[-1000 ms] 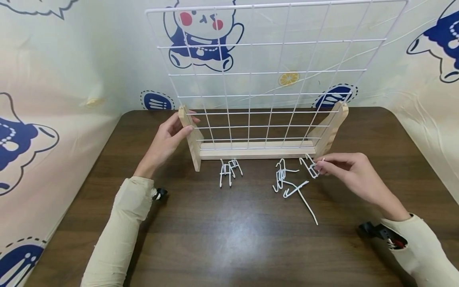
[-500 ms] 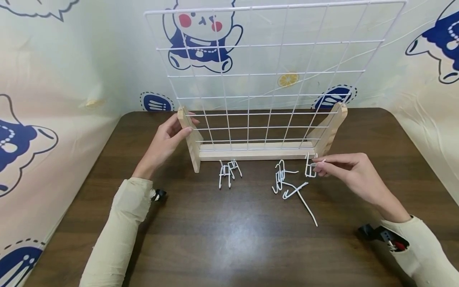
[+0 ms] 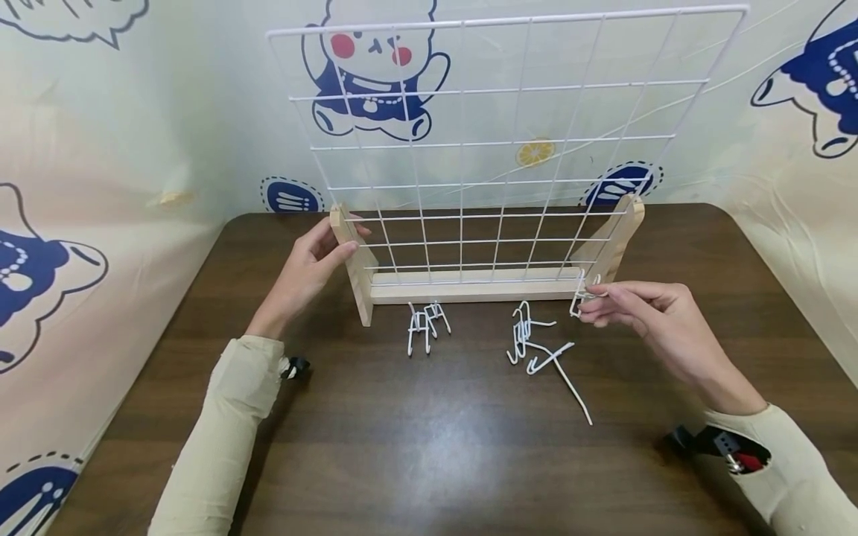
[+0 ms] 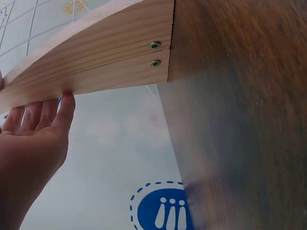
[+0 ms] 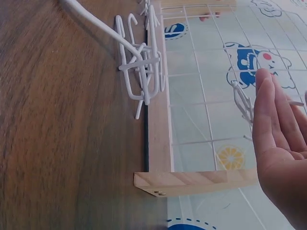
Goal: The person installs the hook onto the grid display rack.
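A white wire grid panel (image 3: 504,21) stands upright in a pale wooden stand. My left hand (image 3: 311,260) grips the stand's left side piece (image 3: 356,275), thumb in front and fingers behind; the left wrist view shows this side piece (image 4: 105,57) with fingertips on its edge. At the lower right corner of the panel, my right hand (image 3: 660,320) pinches a small white wire hook (image 3: 574,304) between thumb and fingers. This hook (image 5: 242,101) appears in front of the grid in the right wrist view; whether it touches the wires I cannot tell.
A tangle of white wire hooks (image 3: 520,335) lies on the brown table (image 3: 402,461) in front of the stand, a long-armed hook (image 3: 570,387) beside it. Further left lie a few more hooks (image 3: 419,329). Behind the table hangs a printed cloth (image 3: 201,149).
My right hand has turned the hook upright and raised it slightly toward the stand's right end. The left hand keeps its grip on the side piece. The head view has shifted slightly.
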`<act>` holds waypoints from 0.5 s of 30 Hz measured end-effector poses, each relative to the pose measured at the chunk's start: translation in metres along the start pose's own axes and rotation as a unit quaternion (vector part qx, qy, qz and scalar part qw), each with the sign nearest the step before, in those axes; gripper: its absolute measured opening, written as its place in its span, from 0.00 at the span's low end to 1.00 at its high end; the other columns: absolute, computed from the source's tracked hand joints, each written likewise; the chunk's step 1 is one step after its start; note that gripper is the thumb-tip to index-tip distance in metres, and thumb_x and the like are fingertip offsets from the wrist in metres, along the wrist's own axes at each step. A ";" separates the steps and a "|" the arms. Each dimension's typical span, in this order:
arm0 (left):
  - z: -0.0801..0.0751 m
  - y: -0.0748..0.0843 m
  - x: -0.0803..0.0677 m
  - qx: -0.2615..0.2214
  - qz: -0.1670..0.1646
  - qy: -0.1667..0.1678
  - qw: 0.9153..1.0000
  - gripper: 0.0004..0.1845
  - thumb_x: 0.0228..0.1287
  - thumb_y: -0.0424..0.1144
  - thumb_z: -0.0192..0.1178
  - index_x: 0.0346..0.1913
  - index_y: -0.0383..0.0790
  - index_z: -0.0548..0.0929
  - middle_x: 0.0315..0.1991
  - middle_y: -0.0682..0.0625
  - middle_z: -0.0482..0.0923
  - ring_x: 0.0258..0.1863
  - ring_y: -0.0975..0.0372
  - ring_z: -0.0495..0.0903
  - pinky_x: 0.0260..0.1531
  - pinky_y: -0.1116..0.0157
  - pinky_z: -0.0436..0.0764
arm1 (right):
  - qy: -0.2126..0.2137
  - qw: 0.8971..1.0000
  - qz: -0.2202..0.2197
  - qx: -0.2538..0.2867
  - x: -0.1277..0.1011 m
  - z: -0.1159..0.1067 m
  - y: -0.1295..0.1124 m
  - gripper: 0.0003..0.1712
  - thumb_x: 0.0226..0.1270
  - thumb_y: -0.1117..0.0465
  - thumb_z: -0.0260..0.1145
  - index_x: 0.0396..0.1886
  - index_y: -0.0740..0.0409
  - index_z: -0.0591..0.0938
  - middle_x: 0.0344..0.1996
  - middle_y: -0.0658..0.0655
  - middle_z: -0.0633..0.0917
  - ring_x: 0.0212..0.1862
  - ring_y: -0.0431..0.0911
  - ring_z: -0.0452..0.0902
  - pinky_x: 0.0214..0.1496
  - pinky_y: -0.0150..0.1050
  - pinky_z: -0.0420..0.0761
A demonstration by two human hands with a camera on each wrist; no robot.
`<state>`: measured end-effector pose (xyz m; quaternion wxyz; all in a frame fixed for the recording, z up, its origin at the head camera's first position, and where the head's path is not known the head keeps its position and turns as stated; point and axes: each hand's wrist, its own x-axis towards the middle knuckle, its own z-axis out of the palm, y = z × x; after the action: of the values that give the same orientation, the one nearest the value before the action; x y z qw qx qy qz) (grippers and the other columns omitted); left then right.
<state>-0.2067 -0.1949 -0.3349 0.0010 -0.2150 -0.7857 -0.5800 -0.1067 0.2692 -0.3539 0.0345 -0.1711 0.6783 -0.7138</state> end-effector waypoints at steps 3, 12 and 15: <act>-0.001 -0.001 0.000 -0.001 0.001 0.000 1.000 0.20 0.75 0.38 0.56 0.66 0.39 0.72 0.56 0.46 0.78 0.59 0.50 0.74 0.57 0.68 0.73 | -0.007 1.000 -0.007 0.003 0.000 0.000 0.000 0.19 0.78 0.69 0.52 0.55 0.85 0.75 0.41 0.71 0.87 0.45 0.55 0.86 0.50 0.44 0.83; 0.000 -0.003 -0.001 -0.008 0.002 -0.004 1.000 0.19 0.75 0.38 0.55 0.65 0.41 0.73 0.57 0.46 0.78 0.59 0.54 0.75 0.57 0.69 0.74 | -0.004 0.997 -0.003 -0.074 -0.001 0.001 -0.004 0.17 0.77 0.68 0.56 0.54 0.79 0.78 0.40 0.70 0.87 0.42 0.54 0.87 0.50 0.37 0.82; 0.000 -0.002 0.000 -0.008 0.004 -0.004 1.000 0.19 0.75 0.37 0.56 0.65 0.40 0.73 0.56 0.46 0.78 0.59 0.53 0.75 0.57 0.69 0.74 | 0.001 0.995 -0.006 -0.104 -0.003 0.002 -0.007 0.15 0.76 0.68 0.57 0.54 0.75 0.80 0.41 0.69 0.87 0.42 0.55 0.87 0.49 0.37 0.82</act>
<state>-0.2075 -0.1951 -0.3363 -0.0014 -0.2209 -0.7798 -0.5857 -0.1018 0.2691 -0.3479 0.0119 -0.1767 0.7478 -0.6399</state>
